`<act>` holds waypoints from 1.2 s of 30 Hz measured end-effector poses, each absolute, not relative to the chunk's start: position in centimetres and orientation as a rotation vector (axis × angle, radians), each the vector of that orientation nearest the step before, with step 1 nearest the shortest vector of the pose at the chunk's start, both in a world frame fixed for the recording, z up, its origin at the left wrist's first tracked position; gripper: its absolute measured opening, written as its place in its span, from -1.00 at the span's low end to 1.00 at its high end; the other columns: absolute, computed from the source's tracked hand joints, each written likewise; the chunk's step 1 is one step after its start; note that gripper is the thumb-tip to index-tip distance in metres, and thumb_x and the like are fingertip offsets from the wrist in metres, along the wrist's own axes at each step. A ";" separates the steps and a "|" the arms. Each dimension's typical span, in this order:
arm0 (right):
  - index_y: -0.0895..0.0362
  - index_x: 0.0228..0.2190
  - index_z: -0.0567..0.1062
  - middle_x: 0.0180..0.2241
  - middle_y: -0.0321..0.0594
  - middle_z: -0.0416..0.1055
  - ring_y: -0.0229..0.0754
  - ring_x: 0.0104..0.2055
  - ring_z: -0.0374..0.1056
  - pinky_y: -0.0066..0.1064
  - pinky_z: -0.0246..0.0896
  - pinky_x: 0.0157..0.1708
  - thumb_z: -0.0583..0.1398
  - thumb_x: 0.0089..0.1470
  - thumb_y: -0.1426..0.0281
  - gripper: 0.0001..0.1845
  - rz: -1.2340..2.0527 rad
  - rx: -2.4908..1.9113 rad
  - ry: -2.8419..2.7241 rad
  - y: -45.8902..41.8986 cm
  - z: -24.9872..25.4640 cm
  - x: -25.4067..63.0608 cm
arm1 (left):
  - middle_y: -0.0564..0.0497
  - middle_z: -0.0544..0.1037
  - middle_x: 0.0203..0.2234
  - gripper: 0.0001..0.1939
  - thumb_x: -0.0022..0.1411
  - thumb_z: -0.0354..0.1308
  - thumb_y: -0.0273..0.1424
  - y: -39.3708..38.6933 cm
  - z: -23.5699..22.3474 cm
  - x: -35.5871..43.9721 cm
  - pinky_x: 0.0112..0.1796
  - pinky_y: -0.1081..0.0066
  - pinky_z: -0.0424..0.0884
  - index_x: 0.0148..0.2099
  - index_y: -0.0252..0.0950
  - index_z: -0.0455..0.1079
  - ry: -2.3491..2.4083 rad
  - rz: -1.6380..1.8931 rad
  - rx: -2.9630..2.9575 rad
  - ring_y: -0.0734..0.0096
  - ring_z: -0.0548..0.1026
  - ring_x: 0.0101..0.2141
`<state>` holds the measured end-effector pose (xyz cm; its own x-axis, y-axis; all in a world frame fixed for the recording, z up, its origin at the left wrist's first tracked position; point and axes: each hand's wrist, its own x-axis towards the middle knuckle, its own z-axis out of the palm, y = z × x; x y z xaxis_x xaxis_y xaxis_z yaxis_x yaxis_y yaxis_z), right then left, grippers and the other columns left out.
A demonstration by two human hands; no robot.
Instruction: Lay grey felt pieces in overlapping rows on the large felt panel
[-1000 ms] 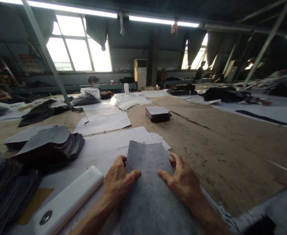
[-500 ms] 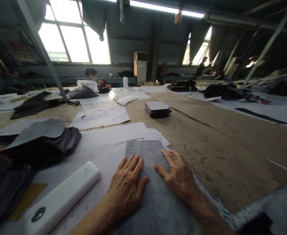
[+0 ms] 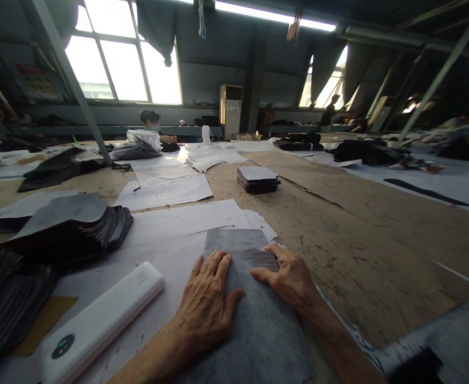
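Resting palm down with fingers slightly spread, the left hand lies on the left part of the upper grey piece, near centre; the right hand holds its far right edge, thumb and fingers set narrow. The far strip of a lower grey piece shows beyond it, over white paper. White device at near left; small stack farther off, centre.

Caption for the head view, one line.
Left hand flat on grey fabric, right hand at its edge, white device alongside.
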<state>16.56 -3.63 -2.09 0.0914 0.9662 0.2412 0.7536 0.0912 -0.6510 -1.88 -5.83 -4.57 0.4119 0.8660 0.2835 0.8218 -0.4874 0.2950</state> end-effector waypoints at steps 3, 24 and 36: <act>0.13 -0.47 0.46 -0.41 -0.26 0.42 -0.17 -0.32 0.31 -0.39 0.16 -0.29 0.22 -0.26 0.42 -0.83 0.448 -1.525 -1.693 -4.4 -2.1 16.6 | -0.24 0.06 0.17 -0.27 0.10 0.01 -0.16 -5.6 -4.7 -1.8 0.14 0.01 -0.13 0.22 -0.43 -0.07 1.624 0.757 2.425 0.09 -0.03 0.18; 0.18 -0.24 0.46 -0.31 -0.15 0.48 -0.07 -0.31 0.39 -0.32 0.29 -0.31 0.26 -0.19 0.28 -0.60 1.390 -1.017 -1.047 -5.7 -1.8 17.7 | 0.01 0.52 -0.47 -0.70 -0.10 0.23 -0.34 -6.5 -1.3 -2.8 -0.44 0.45 0.33 -0.26 -0.37 0.43 1.038 1.219 1.135 0.35 0.44 -0.45; 0.05 -0.31 0.52 -0.31 -0.23 0.49 -0.10 -0.25 0.39 -0.30 0.27 -0.17 0.21 -0.13 0.35 -0.76 0.546 -1.104 -1.318 -10.9 0.9 16.4 | -0.03 0.53 -0.49 -0.74 -0.10 0.25 -0.38 -7.4 -1.2 -2.1 -0.37 0.42 0.35 -0.30 -0.39 0.47 0.698 1.180 0.995 0.36 0.45 -0.45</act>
<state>16.35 -10.86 0.93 0.2303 0.8447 0.4832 0.2558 0.4265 -0.8675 -2.07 -7.39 -1.19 0.2647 0.9630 0.0505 -0.4193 0.0678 0.9053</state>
